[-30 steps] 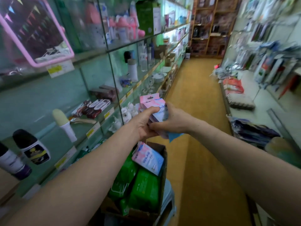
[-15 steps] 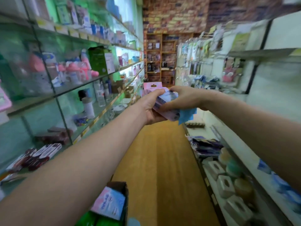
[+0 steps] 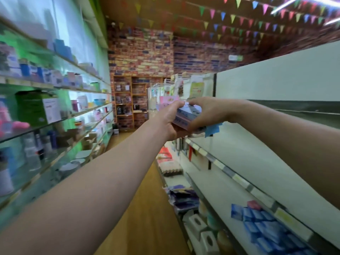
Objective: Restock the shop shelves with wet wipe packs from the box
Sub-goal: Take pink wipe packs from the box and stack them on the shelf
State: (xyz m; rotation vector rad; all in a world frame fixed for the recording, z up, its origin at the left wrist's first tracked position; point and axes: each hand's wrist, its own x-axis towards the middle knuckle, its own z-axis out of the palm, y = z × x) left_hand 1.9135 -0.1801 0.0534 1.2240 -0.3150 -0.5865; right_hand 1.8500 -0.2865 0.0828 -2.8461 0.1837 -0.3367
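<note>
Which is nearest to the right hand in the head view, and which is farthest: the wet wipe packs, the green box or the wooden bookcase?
1. Wet wipe packs: gripped in the right hand.
2. Green box: left shelves, across the aisle.
3. Wooden bookcase: aisle's far end.

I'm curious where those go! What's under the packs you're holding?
The left hand cups the wet wipe packs from below; the right hand grips their top. Lower down is a white shelf. The hands hide the bottom pack's underside.
</note>
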